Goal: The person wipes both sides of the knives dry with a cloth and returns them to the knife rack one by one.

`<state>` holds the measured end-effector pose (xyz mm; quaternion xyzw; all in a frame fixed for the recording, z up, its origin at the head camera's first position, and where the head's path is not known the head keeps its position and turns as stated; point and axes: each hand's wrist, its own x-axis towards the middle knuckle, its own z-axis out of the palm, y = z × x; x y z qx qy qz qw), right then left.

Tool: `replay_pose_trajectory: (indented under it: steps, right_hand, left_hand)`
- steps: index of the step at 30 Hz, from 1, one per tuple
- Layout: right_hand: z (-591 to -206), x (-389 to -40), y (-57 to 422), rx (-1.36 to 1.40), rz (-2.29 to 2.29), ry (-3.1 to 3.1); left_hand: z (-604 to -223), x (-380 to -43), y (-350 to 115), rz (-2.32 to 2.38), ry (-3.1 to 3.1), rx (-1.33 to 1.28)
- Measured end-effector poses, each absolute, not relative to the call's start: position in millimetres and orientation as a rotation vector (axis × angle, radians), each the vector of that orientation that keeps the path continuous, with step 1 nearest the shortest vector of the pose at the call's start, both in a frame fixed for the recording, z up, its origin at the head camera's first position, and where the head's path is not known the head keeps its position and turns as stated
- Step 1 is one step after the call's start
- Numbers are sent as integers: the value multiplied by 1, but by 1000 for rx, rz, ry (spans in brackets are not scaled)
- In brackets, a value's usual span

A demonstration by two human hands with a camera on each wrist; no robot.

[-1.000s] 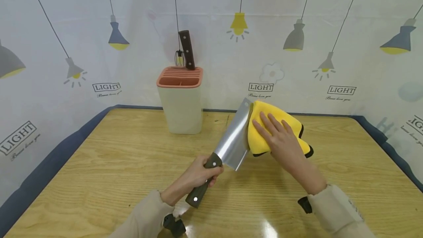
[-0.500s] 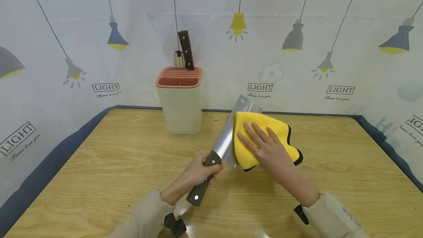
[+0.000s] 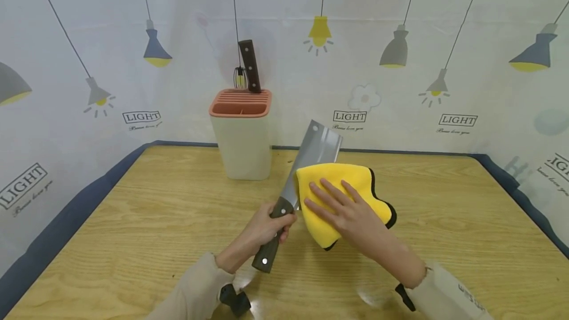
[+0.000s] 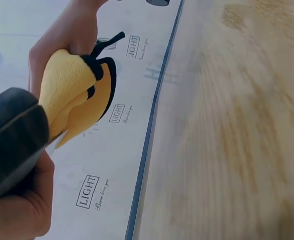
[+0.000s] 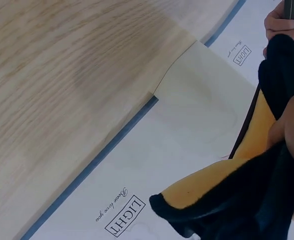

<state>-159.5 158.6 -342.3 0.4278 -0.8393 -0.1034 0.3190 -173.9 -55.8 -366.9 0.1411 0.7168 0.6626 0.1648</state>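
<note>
My left hand (image 3: 265, 228) grips the dark handle of a cleaver (image 3: 316, 148), its wide steel blade slanting up and away. A yellow cloth (image 3: 331, 169) with black edging is folded against the blade's lower part and covers much of it. My right hand (image 3: 351, 219) holds this cloth, fingers spread over its front; the thumb is hidden in the head view. In the left wrist view the cloth (image 4: 66, 80) folds around the blade, with the right hand (image 4: 69, 30) on it. From the right wrist, the cloth's dark underside (image 5: 252, 195) shows beside the thumb.
A white knife block (image 3: 242, 149) with a reddish slotted top stands at the back of the wooden table (image 3: 133, 226). One dark-handled knife (image 3: 250, 65) sticks up from it. Behind runs a wall sheet (image 3: 284, 38) printed with lamps.
My right hand has drawn the cloth down and left along the blade toward the handle, uncovering the blade's far end. The cleaver has turned slightly more upright in my left hand.
</note>
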Motion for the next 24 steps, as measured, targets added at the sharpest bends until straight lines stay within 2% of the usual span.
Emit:
replay_pose_trajectory:
  steps: [24]
  right_hand:
    - [-338,-158,170,1250,-350,-2170]
  left_hand:
    - [-364,-176,-59,1928,1996,449]
